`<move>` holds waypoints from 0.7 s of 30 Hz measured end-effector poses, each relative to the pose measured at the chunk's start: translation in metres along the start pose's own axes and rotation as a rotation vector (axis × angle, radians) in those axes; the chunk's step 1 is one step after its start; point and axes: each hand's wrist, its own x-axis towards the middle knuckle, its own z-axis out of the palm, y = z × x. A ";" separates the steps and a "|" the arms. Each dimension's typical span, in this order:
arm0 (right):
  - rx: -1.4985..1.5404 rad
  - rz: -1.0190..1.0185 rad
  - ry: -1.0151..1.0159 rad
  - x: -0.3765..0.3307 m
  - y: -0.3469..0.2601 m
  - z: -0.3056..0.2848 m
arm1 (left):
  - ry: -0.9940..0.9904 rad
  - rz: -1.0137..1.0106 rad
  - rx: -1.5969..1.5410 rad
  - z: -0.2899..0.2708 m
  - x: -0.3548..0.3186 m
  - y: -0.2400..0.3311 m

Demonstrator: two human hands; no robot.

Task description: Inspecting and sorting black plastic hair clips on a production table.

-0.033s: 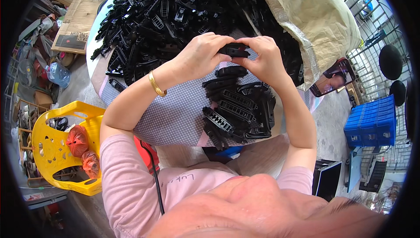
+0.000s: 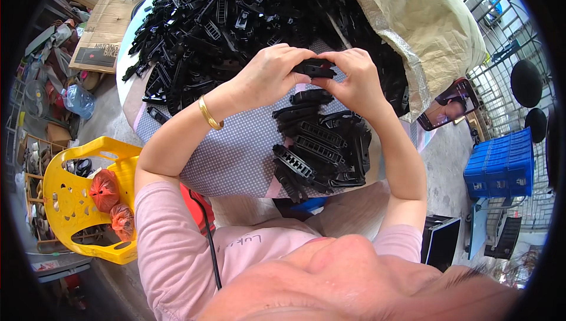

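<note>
A small, narrow black plastic part (image 2: 315,68) is held above the table, pinched between both hands. Thumb and fingers of my left hand (image 2: 272,76) close on its left end. On the other end, my right hand (image 2: 358,78) grips with thumb and fingers. Fingertips cover parts of the piece, so its exact kind is unclear. Just below the hands lies a smaller heap of black slotted plastic parts (image 2: 321,144), some with ladder-like openings. Beyond them spreads a large pile of similar black parts (image 2: 236,29). Both rest on a round table with a patterned cover (image 2: 230,156).
A pale woven sack (image 2: 413,14) lies at the far right edge, beside a phone (image 2: 451,105). Left of the table stands a yellow plastic chair (image 2: 62,203) with red bags (image 2: 104,190). A blue crate (image 2: 498,164) is at right. Cardboard (image 2: 106,26) leans far left.
</note>
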 end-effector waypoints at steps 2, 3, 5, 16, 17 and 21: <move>-0.045 -0.031 0.028 -0.002 -0.001 0.004 | 0.024 0.033 0.023 0.003 -0.001 -0.006; -0.089 -0.062 0.056 -0.003 -0.001 0.005 | 0.047 0.065 0.045 0.004 -0.001 -0.008; 0.030 0.045 -0.034 0.000 0.000 0.001 | 0.001 0.010 0.010 0.004 -0.001 -0.008; -0.962 0.489 -0.217 -0.016 0.074 -0.019 | -0.443 0.119 -0.253 0.002 0.002 0.000; -0.962 0.490 -0.217 -0.015 0.075 -0.015 | -0.358 0.044 -0.123 0.002 0.006 -0.005; -0.976 0.505 -0.275 -0.009 0.080 -0.009 | -0.065 -0.147 0.689 0.015 0.021 -0.031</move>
